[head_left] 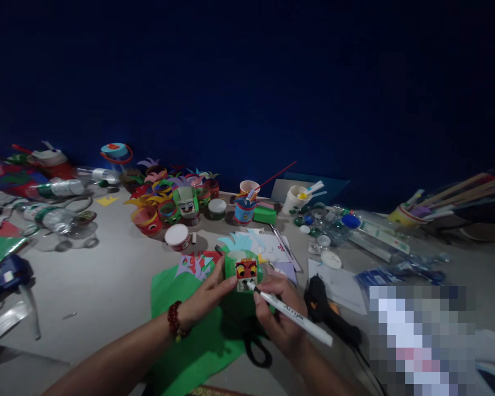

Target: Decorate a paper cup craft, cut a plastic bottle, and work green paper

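In my left hand (212, 291) is a green cup (230, 263) with a red-and-white paper face (246, 270) on its front and light blue paper leaves (236, 242) at its top. My right hand (282, 311) grips a white acrylic marker (297, 317), its tip at the lower, white part of the face. Whether the tip touches the paper I cannot tell. Beneath both hands lies a green sheet (190, 330). Black scissor handles (259, 352) show beside my right wrist, the rest hidden.
Several decorated cups (146, 220) stand at the back left. A black glue gun (325, 308) lies to the right, a blue one (12, 278) far left. Plastic bottles (61, 217), a white jar (177, 236), a blue cup (245, 212) and bottle caps (307, 220) sit around.
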Available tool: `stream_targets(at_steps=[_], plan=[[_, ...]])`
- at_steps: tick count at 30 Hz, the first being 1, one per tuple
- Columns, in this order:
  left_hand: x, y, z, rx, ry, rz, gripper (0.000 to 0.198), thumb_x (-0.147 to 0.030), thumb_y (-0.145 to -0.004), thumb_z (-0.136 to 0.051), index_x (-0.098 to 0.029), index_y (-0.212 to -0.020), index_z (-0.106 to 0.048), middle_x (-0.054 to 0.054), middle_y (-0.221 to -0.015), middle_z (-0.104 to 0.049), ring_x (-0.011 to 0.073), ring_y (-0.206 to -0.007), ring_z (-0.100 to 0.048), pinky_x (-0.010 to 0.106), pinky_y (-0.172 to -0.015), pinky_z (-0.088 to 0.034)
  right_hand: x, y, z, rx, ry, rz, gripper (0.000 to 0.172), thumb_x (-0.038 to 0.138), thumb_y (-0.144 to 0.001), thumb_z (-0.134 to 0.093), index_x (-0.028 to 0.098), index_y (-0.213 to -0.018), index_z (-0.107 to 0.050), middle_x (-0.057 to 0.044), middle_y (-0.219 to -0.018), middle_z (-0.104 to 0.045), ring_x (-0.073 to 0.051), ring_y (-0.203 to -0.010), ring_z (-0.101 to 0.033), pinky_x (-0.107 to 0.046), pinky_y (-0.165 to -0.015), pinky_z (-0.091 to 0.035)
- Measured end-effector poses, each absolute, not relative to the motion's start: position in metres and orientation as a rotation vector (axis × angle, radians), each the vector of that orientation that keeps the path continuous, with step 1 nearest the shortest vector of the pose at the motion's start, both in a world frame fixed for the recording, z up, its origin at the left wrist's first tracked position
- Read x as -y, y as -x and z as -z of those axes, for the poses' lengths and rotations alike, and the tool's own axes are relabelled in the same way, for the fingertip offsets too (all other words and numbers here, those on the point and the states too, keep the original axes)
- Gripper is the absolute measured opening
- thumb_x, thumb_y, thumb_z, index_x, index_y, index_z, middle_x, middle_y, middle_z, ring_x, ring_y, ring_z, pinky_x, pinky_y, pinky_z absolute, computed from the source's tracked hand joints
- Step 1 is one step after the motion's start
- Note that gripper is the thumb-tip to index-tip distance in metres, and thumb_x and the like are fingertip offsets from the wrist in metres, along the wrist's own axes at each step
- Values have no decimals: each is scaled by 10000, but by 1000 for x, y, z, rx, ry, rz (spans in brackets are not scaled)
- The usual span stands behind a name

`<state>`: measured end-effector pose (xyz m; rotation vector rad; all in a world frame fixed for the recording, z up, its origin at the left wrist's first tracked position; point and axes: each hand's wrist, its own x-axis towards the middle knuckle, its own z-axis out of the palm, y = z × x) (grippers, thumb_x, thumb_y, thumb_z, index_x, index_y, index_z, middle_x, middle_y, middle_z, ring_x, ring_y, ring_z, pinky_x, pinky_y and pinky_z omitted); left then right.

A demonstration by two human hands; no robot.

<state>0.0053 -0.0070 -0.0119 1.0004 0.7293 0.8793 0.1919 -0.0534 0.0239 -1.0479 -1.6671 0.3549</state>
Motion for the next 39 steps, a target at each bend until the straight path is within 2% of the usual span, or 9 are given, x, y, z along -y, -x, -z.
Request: stream_targets(at_steps=[4,9,14,19,22,26,39], plan=[[6,-5,11,-837,-1014,-822,1037,-592,-771,-731,-197,-1575,-209,123,-1643,-240,374,-1517,-146,492,-1246,-130,53,-192,-21,1659,1050,-329,142,152,-831,-602,246,-935,-584,-4,-790,-672,-204,-731,-672,-312,-665,-536],[6,-6,6,-777,-1055,-846,942,-569,-810,-704,-244,-1566,-247,88,-1638,-269,371,-1498,-224,506,-1241,-155,52,-191,-27,1686,1040,-314,114,155,-840,-586,246,-909,-581,5,-753,-660,-184,-661,-651,-308,-647,-535],[6,-6,11,-804,-1056,-847,956,-596,-800,-700,-236,-1564,-253,96,-1634,-277,376,-1508,-182,509,-1245,-123,53,-192,-25,1685,1024,-315,137,142,-837,-591,248,-921,-569,-4,-777,-663,-194,-704,-658,-314,-652,-530],[5,-4,16,-787,-1046,-835,943,-583,-815,-692,-237,-1566,-240,105,-1625,-298,360,-1497,-232,491,-1243,-154,54,-194,-20,1679,1056,-330,128,158,-847,-594,244,-940,-573,-6,-788,-659,-198,-717,-664,-313,-649,-529],[5,-4,14,-812,-1029,-826,986,-601,-792,-707,-212,-1567,-237,127,-1610,-324,362,-1512,-181,499,-1244,-139,53,-193,-20,1689,1071,-300,109,167,-847,-595,241,-924,-578,-1,-772,-665,-191,-698,-667,-310,-652,-533],[6,-5,10,-787,-1034,-842,953,-581,-800,-711,-239,-1562,-251,104,-1615,-321,358,-1508,-195,506,-1246,-127,54,-192,-22,1695,1062,-245,104,160,-842,-586,242,-906,-577,-1,-767,-669,-190,-705,-673,-320,-686,-544],[6,-6,10,-772,-998,-849,944,-565,-798,-723,-257,-1561,-260,85,-1628,-297,357,-1511,-188,506,-1244,-139,52,-190,-30,1702,1062,-232,109,157,-835,-575,247,-897,-572,2,-744,-666,-190,-688,-678,-302,-636,-539]])
